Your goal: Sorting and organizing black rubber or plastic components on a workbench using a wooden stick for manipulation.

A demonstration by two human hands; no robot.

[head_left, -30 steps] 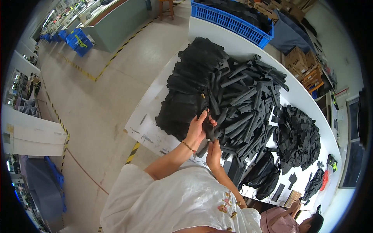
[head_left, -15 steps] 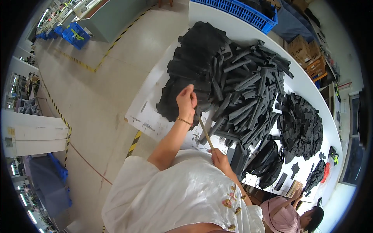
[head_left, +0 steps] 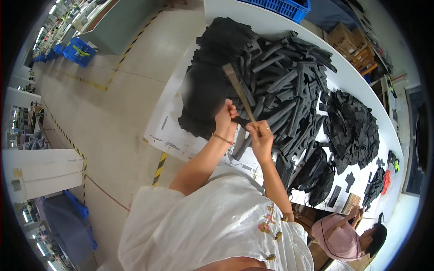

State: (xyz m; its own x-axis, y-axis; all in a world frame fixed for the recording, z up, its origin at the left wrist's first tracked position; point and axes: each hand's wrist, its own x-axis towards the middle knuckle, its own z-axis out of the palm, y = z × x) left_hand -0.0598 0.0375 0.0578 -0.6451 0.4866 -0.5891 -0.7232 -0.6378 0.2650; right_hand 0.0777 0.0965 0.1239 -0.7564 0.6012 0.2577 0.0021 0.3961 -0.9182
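Observation:
My right hand (head_left: 261, 135) grips a long flat wooden stick (head_left: 243, 95) that slants up and away to the left, its far end broader and over the heap. Just left of it my left hand (head_left: 224, 114) is closed, with a beaded bracelet at the wrist. A small black fabric piece (head_left: 241, 121) spans the gap between the two hands, and the left fingers pinch its edge. Beyond the hands lie a flat layered stack of black pieces (head_left: 221, 40) and, to its right, a loose heap of narrow black strips (head_left: 282, 86).
A second black heap (head_left: 352, 131) and a black plastic bag (head_left: 316, 174) lie farther right on the white table (head_left: 158, 135). A blue crate (head_left: 282, 8) stands at the far edge. A co-worker in pink (head_left: 339, 237) sits at lower right. Floor lies left, marked with striped tape (head_left: 159, 169).
My right hand has moved up and away from my body, close to the left. The stick's broad far end now shows clear above the hands; earlier its far end was hidden at my left hand.

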